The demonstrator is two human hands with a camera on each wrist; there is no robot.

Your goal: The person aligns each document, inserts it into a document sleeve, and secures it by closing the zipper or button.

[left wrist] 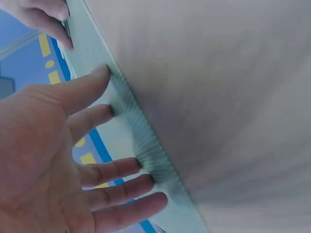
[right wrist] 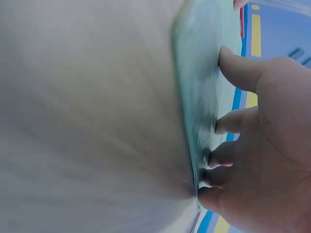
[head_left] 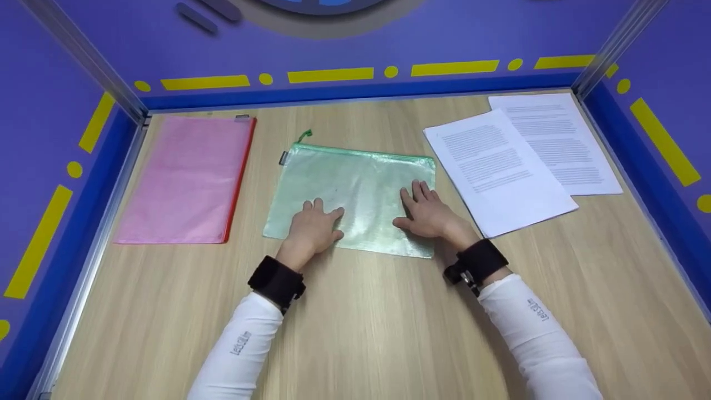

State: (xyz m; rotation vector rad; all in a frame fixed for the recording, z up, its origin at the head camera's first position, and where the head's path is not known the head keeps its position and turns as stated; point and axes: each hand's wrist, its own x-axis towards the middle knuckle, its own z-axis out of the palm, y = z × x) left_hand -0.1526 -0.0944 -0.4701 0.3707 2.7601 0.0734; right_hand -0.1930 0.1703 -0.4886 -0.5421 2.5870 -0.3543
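A translucent green zipper pouch (head_left: 361, 189) lies flat in the middle of the table, its zipper along the far edge and the green pull at the far left corner. My left hand (head_left: 314, 226) rests on its near left part with the fingers spread. On the right part lies my right hand (head_left: 426, 214), fingers also spread. Both wrist views show fingertips touching the green pouch (left wrist: 146, 141) close to its near edge. Neither hand holds anything. Black bands with cameras are strapped round both wrists.
A pink zipper pouch (head_left: 183, 178) with a red edge lies at the left. Two stacks of printed paper lie at the right, the nearer stack (head_left: 500, 172) overlapping the farther one (head_left: 561, 144). Purple-blue walls (head_left: 355, 55) with yellow marks enclose the table (head_left: 366, 333) at back and sides.
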